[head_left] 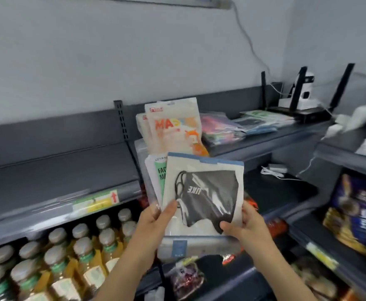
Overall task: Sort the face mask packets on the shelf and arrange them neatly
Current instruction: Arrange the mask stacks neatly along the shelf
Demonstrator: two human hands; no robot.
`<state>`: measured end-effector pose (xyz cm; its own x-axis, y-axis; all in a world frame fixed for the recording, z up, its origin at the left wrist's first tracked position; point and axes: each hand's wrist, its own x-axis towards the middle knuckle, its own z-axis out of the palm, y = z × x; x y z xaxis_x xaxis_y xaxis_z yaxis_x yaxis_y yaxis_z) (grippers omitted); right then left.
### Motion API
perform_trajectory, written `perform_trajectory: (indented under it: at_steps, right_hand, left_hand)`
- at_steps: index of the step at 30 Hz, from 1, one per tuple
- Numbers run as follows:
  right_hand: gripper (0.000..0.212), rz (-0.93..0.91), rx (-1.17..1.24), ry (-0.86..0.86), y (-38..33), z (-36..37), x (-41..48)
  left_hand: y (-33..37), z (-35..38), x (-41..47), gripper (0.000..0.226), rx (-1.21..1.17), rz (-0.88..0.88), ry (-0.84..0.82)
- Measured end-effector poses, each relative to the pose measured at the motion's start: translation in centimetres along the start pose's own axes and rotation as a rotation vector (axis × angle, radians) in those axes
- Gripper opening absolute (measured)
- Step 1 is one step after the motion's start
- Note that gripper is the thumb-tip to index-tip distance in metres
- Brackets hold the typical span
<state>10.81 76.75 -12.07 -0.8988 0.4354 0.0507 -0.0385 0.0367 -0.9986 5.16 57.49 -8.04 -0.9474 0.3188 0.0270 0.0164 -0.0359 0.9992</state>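
I hold a fanned stack of face mask packets in front of the dark shelf (54, 164). The front packet (206, 192) is clear with a blue edge and shows a black mask. Behind it sit a white-and-green packet (156, 174) and taller orange-printed children's packets (173, 129). My left hand (156, 218) grips the stack's lower left edge, thumb on the front. My right hand (245, 227) pinches the front packet's lower right corner. More mask packets lie flat on the shelf, a colourful pile (221, 131) and a blue-green pile (262, 122).
A white camera on a black stand (301, 98) with cables sits at the shelf's right end. Bottles with grey caps (73, 253) fill the lower left shelf. Snack bags (358, 213) stand at the right. A white cable (273, 170) lies on the dark surface below the shelf.
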Motion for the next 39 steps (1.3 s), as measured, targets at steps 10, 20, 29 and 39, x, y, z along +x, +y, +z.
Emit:
perform_trajectory:
  at_steps: [10, 20, 29, 39]
  right_hand:
    - [0.074, 0.031, -0.109, 0.196, 1.8, -11.8, -1.9]
    - [0.022, 0.388, 0.333, 0.343, 6.5, -13.3, -4.2]
    - [0.035, 0.209, -0.049, 0.443, 7.5, -16.0, -4.2]
    - [0.042, -0.008, -0.519, 0.508, 6.7, -17.1, -2.7]
  left_hand:
    - [-4.7, 11.2, 0.5, 0.020, -0.246, -0.050, 0.056]
    - [-7.9, 18.5, -0.2, 0.025, -0.509, -0.221, 0.019]
    - [-9.9, 16.4, -0.2, 0.025, -0.362, -0.310, -0.062]
    - [-10.3, 15.7, -1.1, 0.012, 0.046, -0.251, -0.236]
